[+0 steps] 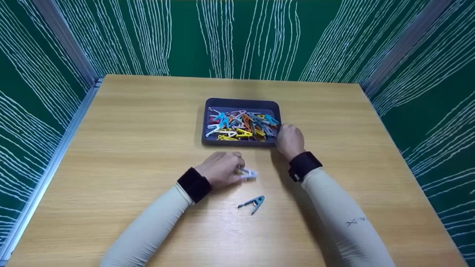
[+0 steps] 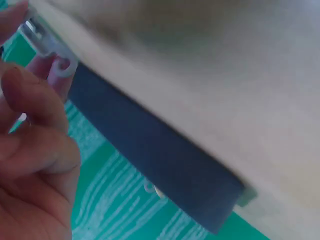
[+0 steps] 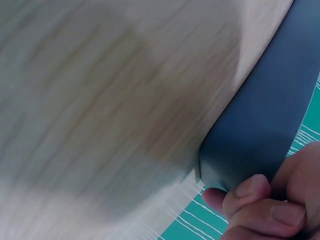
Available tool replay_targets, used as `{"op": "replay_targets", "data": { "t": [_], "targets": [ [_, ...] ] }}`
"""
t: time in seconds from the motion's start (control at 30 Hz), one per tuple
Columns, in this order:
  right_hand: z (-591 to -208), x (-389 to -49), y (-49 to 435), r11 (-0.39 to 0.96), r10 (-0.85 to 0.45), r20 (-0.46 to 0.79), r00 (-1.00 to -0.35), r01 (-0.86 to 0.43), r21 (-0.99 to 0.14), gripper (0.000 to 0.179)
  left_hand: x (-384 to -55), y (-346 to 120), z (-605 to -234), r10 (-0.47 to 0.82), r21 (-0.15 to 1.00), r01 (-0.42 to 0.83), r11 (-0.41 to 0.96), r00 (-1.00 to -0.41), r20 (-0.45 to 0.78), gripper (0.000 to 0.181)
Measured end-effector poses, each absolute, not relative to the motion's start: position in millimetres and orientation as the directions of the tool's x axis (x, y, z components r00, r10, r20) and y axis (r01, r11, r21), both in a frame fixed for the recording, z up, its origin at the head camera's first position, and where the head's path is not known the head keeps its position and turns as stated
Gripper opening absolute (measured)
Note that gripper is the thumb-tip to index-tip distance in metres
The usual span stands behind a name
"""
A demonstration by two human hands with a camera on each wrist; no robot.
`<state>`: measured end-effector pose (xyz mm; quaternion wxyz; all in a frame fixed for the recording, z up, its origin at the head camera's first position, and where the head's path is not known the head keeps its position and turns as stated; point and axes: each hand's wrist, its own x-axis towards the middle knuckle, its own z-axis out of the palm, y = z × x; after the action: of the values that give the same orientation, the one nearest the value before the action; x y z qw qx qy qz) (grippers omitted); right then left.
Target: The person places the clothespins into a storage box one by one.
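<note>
My left hand (image 1: 221, 168) pinches a pale, whitish clothespin (image 1: 248, 174) just above the table; it looks blurred in the head view. The left wrist view shows that clothespin (image 2: 50, 42) between the fingertips, with a small hooked end. At the near right corner of a dark tray (image 1: 241, 142), my right hand (image 1: 290, 140) grips the rim. Its curled fingers (image 3: 265, 212) show against the tray wall (image 3: 255, 120) in the right wrist view. Many-coloured clothespins (image 1: 243, 126) lie heaped in the tray. A teal clothespin (image 1: 254, 203) lies alone on the table nearer to me.
The wooden table (image 1: 141, 122) carries the tray toward its far middle. Green walls with white streaks (image 1: 193, 40) stand along its back and both sides. Metal posts (image 1: 66, 40) rise near the far corners.
</note>
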<state>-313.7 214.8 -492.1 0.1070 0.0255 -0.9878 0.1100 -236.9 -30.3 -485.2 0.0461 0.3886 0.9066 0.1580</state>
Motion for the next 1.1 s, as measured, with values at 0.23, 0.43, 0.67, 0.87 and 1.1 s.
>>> {"op": "replay_targets", "data": {
  "t": [0.23,0.43,0.67,0.87,1.1],
  "targets": [
    [-490.5,-314.5,213.5,0.973,-0.008,0.202,-0.979,-0.054,-0.223,0.021,-267.1,-43.8,-468.9,0.524,0.413,0.556,0.721,-0.828,0.2,0.035],
    [-490.5,-314.7,213.3,0.976,-0.011,0.202,-0.979,-0.054,-0.212,0.022,-301.5,-54.1,-460.4,0.284,0.421,0.37,0.828,-0.925,0.253,0.036],
    [-492.1,-313.0,212.8,0.98,-0.025,0.216,-0.976,-0.067,-0.189,0.021,-332.1,-53.6,-461.9,0.113,0.338,0.208,0.918,-0.954,0.279,0.037],
    [-493.4,-313.2,211.6,0.982,-0.031,0.199,-0.979,-0.067,-0.178,0.02,-341.5,-49.7,-471.6,0.076,0.316,0.162,0.935,-0.96,0.269,0.062],
    [-490.0,-314.1,213.9,0.981,-0.023,0.176,-0.984,-0.056,-0.185,0.019,-335.9,-52.2,-483.6,0.115,0.37,0.2,0.907,-0.964,0.24,0.076]
  ]
}}
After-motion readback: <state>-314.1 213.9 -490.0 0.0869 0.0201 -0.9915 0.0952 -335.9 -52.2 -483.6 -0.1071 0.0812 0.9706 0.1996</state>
